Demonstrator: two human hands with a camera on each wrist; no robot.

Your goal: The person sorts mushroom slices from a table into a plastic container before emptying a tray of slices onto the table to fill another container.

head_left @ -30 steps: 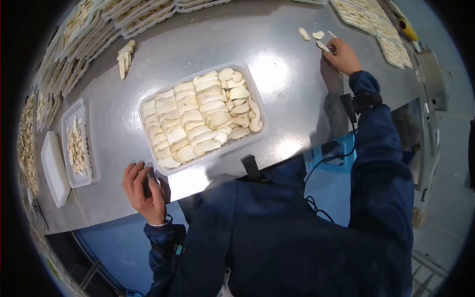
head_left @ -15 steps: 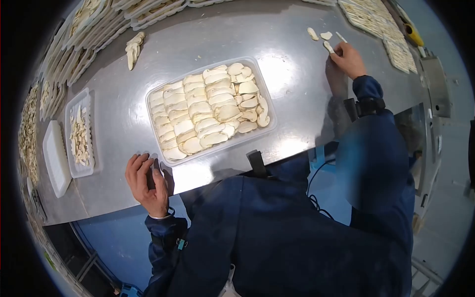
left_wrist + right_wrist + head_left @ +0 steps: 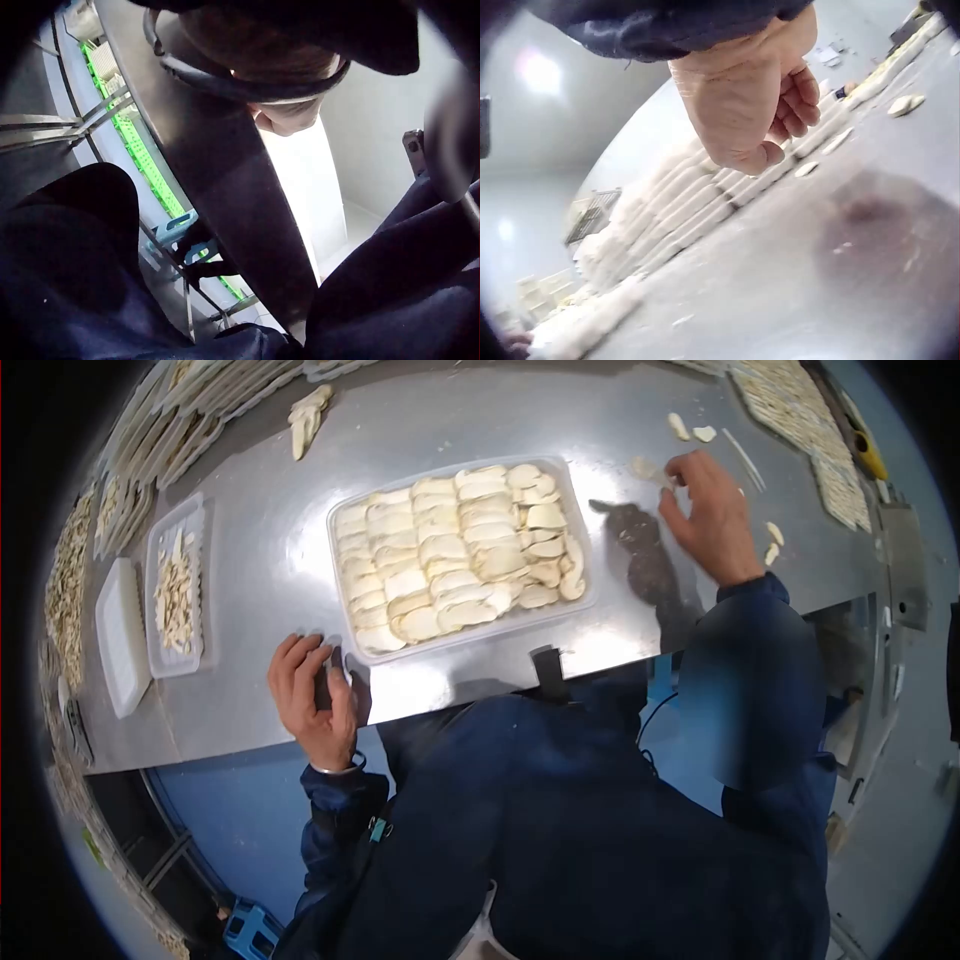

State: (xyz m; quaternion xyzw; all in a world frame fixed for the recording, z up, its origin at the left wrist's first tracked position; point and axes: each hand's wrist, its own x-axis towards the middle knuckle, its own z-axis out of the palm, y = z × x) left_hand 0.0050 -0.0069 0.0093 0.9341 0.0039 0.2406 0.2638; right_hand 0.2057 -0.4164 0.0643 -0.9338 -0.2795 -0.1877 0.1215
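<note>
A clear plastic tray (image 3: 590, 595) filled with overlapping rows of pale mushroom slices (image 3: 440, 550) lies in the middle of the steel table. My right hand (image 3: 712, 520) is to the right of the tray, fingers bent toward the thumb. A blurred mushroom slice (image 3: 646, 467) shows at its fingertips; in the right wrist view the hand (image 3: 742, 112) hides it. My left hand (image 3: 318, 695) rests at the table's front edge, by the tray's lower left corner, its fingers loosely curled and holding nothing.
Loose mushroom slices (image 3: 679, 427) and a thin white strip (image 3: 743, 458) lie at the back right. A small mushroom pile (image 3: 307, 420) is at the back left. A white tray of pieces (image 3: 203, 600) stands left, near stacked filled trays (image 3: 190, 435). More filled trays (image 3: 800, 435) line the right.
My right hand has come back from the loose slices toward the large tray, carrying a slice. The view has shifted, so the table appears further right and higher. My left hand stays by the tray.
</note>
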